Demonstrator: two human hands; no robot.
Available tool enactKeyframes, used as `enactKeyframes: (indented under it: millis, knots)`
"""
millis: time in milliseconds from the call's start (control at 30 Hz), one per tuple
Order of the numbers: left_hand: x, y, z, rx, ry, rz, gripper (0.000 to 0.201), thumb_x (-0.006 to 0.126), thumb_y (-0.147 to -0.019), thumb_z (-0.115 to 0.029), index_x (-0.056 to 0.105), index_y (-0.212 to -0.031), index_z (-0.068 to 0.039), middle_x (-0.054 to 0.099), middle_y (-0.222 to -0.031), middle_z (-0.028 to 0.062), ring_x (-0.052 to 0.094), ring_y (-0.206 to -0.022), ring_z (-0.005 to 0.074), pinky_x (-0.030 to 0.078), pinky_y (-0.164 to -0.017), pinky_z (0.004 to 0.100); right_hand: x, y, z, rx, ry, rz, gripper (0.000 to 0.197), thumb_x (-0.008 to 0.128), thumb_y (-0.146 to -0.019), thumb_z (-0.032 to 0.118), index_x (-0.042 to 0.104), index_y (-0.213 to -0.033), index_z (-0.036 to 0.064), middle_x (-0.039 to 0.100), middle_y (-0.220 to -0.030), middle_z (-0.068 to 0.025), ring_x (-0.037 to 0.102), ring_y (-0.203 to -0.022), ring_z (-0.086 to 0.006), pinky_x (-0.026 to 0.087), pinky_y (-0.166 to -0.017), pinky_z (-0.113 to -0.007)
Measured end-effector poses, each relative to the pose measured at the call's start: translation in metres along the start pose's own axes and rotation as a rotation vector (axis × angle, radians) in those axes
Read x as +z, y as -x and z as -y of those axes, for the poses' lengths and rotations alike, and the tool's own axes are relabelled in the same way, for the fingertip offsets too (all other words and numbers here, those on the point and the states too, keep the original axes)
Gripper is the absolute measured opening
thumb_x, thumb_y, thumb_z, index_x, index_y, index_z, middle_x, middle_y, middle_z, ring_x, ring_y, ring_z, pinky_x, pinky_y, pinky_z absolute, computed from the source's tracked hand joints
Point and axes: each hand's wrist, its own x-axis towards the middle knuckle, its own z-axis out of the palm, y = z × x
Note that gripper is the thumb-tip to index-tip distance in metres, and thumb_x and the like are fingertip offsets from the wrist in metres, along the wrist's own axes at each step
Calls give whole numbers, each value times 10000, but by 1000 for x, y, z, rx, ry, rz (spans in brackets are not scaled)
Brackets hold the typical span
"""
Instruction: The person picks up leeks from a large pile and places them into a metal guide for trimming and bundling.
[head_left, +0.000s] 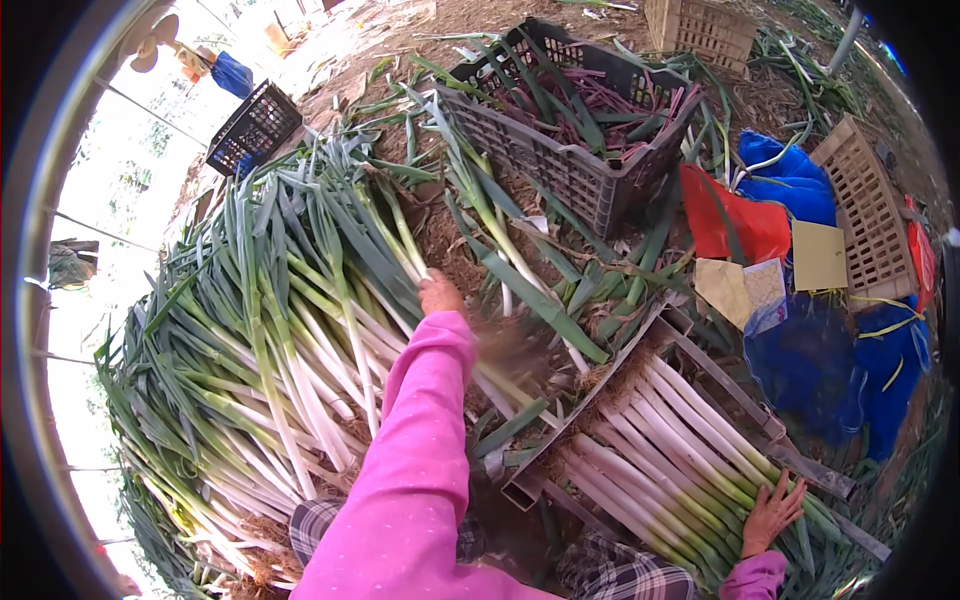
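Observation:
My left hand (440,292), reaching out in a pink sleeve, is closed around the pale green stems of a leek (402,240). Its lower end, past my fist, is smeared by motion. A big heap of leeks (300,350) with white shanks and dark leaves lies to the left of that arm. On the right, several leeks (660,430) lie side by side in a metal frame (735,385), roots toward the far left end. My right hand (772,515) rests on their green part with fingers spread.
Beyond my hands stands a black plastic crate (570,165) holding purple stems and leaves. Another black crate (255,128) is farther left. Beige crates (870,215) stand right and back. Blue bags (810,360), a red bag (730,215) and loose leaves lie on the soil.

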Motion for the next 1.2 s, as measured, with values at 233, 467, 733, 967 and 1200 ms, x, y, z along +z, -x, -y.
enactKeyframes:
  millis: [233,467,733,967,1200]
  knots:
    - [-73,-3,0,-240,414,409,346,605,-799,-115,579,-1062,109,649,-1035,248,659,-986,332,535,-792,389,14,-2,-12,-47,15,-130,488,385,-1005,441,345,-1466,287,225,-1538,-127,174,-1436,-337,160,-1102,-623]
    - [-123,191,80,228,543,558,457,699,-756,-154,556,-1141,45,650,-1013,232,671,-891,340,546,-722,382,-5,-1,1,-10,19,-28,477,375,-1009,437,351,-1459,281,219,-1539,-134,178,-1434,-334,164,-1099,-628]
    - [-59,147,44,-572,1522,1161,320,574,-937,-294,592,-1101,-19,674,-877,124,650,-764,260,524,-668,351,-13,4,-13,26,-19,-25,468,359,-1010,458,357,-1447,290,172,-1553,-119,139,-1438,-330,140,-1110,-647]
    - [-49,66,100,-138,439,545,342,591,-807,-234,601,-1029,25,656,-1031,260,650,-944,407,535,-790,432,-8,0,9,-43,-136,-104,466,420,-995,441,364,-1435,299,170,-1559,-105,162,-1427,-347,149,-1112,-637]
    - [-303,38,167,142,29,-134,164,523,-866,-144,597,-962,-32,679,-905,198,667,-890,390,534,-752,491,-32,2,10,22,-223,29,481,478,-969,433,388,-1422,301,211,-1532,-150,145,-1433,-337,150,-1115,-624]
